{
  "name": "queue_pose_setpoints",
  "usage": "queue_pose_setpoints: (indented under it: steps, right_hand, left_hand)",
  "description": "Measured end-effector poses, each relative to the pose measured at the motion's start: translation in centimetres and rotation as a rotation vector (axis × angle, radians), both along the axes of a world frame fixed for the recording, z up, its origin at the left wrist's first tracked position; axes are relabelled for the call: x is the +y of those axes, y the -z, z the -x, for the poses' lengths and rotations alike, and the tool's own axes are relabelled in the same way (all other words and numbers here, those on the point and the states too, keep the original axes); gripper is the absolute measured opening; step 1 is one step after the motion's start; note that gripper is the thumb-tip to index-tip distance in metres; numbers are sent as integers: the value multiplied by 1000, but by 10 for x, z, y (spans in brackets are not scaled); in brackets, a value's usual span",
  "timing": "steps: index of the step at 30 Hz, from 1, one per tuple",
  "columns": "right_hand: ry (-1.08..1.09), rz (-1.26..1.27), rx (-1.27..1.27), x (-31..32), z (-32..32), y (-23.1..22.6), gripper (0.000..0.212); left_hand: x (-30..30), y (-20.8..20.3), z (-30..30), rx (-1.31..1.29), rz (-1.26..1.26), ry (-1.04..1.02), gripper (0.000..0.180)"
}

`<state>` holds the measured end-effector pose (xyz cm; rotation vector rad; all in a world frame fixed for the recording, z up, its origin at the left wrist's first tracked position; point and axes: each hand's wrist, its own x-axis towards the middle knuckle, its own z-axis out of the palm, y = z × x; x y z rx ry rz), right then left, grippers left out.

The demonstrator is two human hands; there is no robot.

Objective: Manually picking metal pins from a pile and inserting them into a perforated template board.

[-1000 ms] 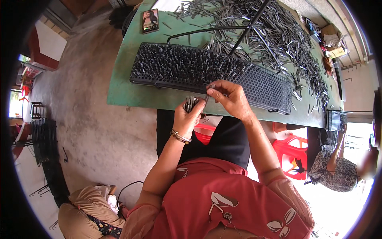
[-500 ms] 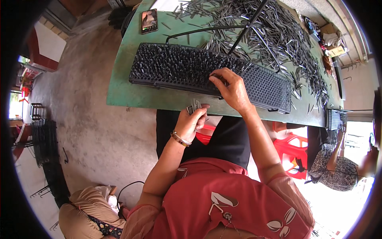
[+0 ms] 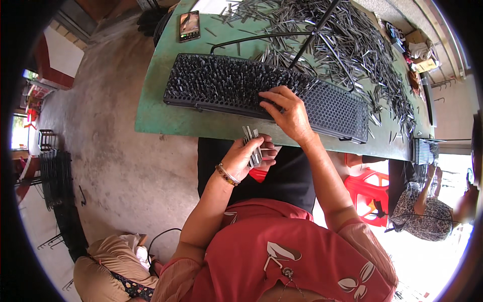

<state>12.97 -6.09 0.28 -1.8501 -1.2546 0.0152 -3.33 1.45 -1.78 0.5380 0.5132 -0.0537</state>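
A bundle of thin grey metal strips (image 3: 255,154) lies in my left hand (image 3: 241,155), pinned under the thumb with the fingers curled behind. My right hand (image 3: 290,115) is over the long black perforated rack (image 3: 332,108), thumb and fingertips bent together at the edge of the filled holes. Whatever is between those fingertips is too small and dark to make out. Upright dark strips (image 3: 216,78) crowd the left and middle of the rack, while its right part shows bare round holes.
Behind the rack, a big heap of loose dark strips (image 3: 347,38) spreads over the green table (image 3: 151,113). A black metal rod frame (image 3: 261,36) rises there. A phone (image 3: 189,26) lies far left. Other people (image 3: 422,214) sit at right and lower left, near a red stool (image 3: 370,191).
My left hand has turned more open, its fingers spreading and showing more of the bundle. The right hand has shifted slightly left and down along the rack.
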Motion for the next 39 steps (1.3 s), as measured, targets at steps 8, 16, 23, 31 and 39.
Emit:
queue_pose_setpoints:
  steps: [8, 16, 23, 31, 39]
  right_hand:
    - [-15, 37, -176, 3, 3, -5, 23]
    - [-31, 118, -303, -4, 6, -4, 24]
    - [-34, 56, 226, -17, 15, -19, 17]
    - [-101, 186, 790, -43, 16, -19, 21]
    - [88, 68, 879, -63, 16, -3, 21]
  left_hand:
    - [0, 11, -1, -42, -192, 90, 24]
    - [-1, -4, -3, -41, -268, 124, 27]
    - [0, -10, -2, -120, -221, 98, 26]
    - [-7, -10, -8, -163, -226, 53, 22]
    - [-21, 1, -18, -78, -379, 34, 26]
